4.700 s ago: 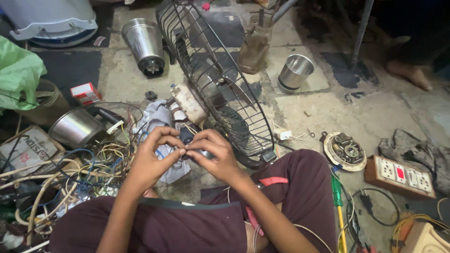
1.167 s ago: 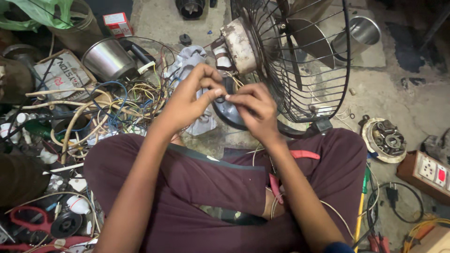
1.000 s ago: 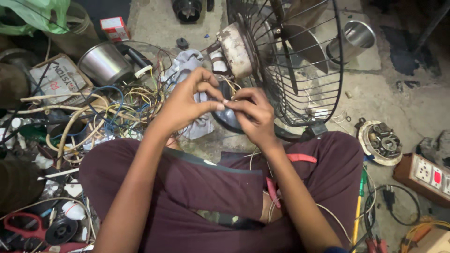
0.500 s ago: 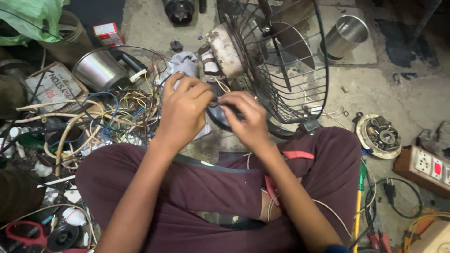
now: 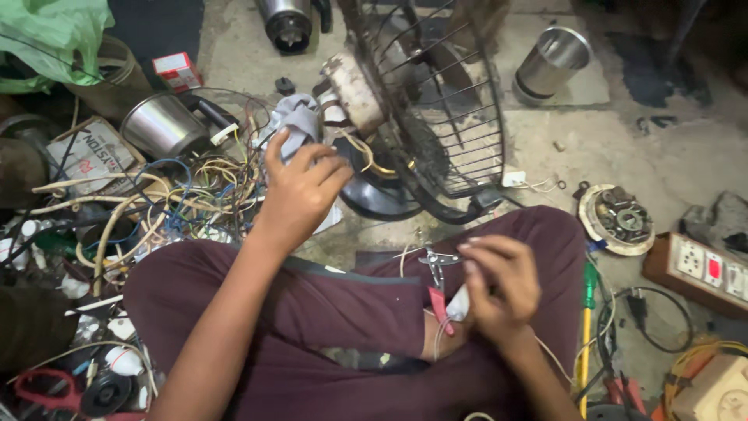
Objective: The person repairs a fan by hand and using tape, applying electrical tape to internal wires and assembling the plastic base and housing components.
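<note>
The left hand (image 5: pixel 300 191) is raised at the middle of the view, fingers curled in a narrow grip around thin wires (image 5: pixel 360 148) that run to the cream motor housing (image 5: pixel 352 92) of a table fan, just at one o'clock from the knuckles. The fan's dark wire guard (image 5: pixel 444 117) stands tilted beyond it, over the black round base (image 5: pixel 374 199). A grey cloth (image 5: pixel 294 125) lies bunched just behind the left fingers. The right hand (image 5: pixel 499 284) rests low over the maroon-trousered thigh (image 5: pixel 351 304), its grip closing on a small white piece, with red-handled pliers (image 5: pixel 438 284) lying on the lap just at nine o'clock from it.

A thick tangle of coloured wires (image 5: pixel 171 195) crowds the floor at nine o'clock from the left hand. A steel cup (image 5: pixel 160 125) lies on its side there, beside a flat printed grey carton (image 5: pixel 89 152). A small red-and-white box (image 5: pixel 178 70) sits at eleven o'clock, near a green plastic bag (image 5: pixel 54 31). A second steel cup (image 5: pixel 552 62) stands at one o'clock. A round motor stator (image 5: pixel 615 220) and a wooden socket board (image 5: pixel 697 269) lie at three o'clock.
</note>
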